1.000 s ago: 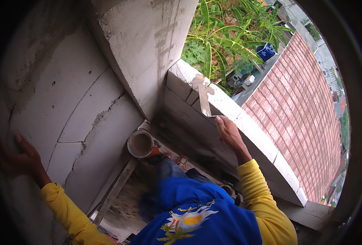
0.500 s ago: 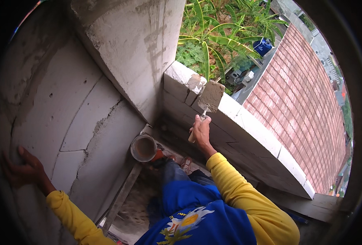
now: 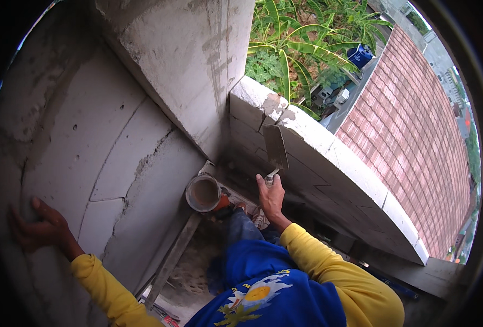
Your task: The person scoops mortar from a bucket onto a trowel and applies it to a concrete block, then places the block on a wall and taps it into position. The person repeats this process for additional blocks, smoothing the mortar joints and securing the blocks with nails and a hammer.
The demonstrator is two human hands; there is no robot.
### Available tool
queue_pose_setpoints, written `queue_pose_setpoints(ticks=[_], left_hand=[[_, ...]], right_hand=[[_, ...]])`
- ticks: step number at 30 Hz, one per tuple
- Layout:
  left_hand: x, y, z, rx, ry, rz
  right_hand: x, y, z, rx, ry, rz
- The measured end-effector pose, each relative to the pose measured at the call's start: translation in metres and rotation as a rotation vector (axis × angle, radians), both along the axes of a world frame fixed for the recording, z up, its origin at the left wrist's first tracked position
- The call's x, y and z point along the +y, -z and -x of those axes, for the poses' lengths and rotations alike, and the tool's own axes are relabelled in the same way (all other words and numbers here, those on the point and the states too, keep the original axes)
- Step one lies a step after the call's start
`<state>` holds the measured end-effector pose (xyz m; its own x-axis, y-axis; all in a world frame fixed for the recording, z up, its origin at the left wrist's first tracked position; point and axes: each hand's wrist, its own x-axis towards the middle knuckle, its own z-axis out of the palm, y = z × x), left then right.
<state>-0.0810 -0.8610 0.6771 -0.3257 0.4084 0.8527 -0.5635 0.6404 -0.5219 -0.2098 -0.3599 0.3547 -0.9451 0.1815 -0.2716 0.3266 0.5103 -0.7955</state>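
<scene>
My right hand (image 3: 272, 197) grips the handle of a trowel (image 3: 276, 146). The trowel's mortar-stained blade points away from me, just on the near side of a low block wall (image 3: 356, 168). Grey mortar patches (image 3: 274, 106) show on that wall's pale top, near the column. At the left, my left hand (image 3: 44, 226) rests against a tall block wall (image 3: 108, 163), fingers apart and holding nothing. Between the two walls, near my feet, stands a round bucket (image 3: 204, 193) with brownish-grey contents.
A concrete column (image 3: 181, 60) rises at the corner where the walls meet. A wooden plank (image 3: 172, 259) lies low beside my legs. Beyond the low wall are a tiled roof (image 3: 410, 147), leafy plants (image 3: 301, 43) and a blue container (image 3: 359, 56).
My right hand has drawn the trowel back from above the wall top to its near side, and the blade has turned more edge-on. The left hand stays on the wall. The view has shifted slightly.
</scene>
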Motion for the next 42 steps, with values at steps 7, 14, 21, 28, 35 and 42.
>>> queue_pose_setpoints(ticks=[7,14,21,28,35,42], left_hand=[[0.004,0.0,0.007,0.003,0.011,0.019],[-0.019,0.009,-0.003,0.002,-0.041,0.011],[-0.025,0.007,-0.012,0.056,-0.046,0.026],[-0.003,0.008,0.002,0.043,0.052,-0.057],[-0.013,0.006,0.0,0.049,0.068,-0.034],[-0.029,0.007,-0.008,0.055,-0.001,0.014]], right_hand=[[0.002,0.085,0.125,0.341,0.223,-0.201],[-0.021,0.094,0.101,-0.027,0.224,-0.015],[0.038,0.082,-0.03,-0.044,-0.128,-0.073],[0.088,0.047,-0.027,-0.082,0.214,0.324],[0.035,0.041,0.008,-0.112,0.266,0.548],[0.003,0.009,0.063,-0.091,0.175,0.593]])
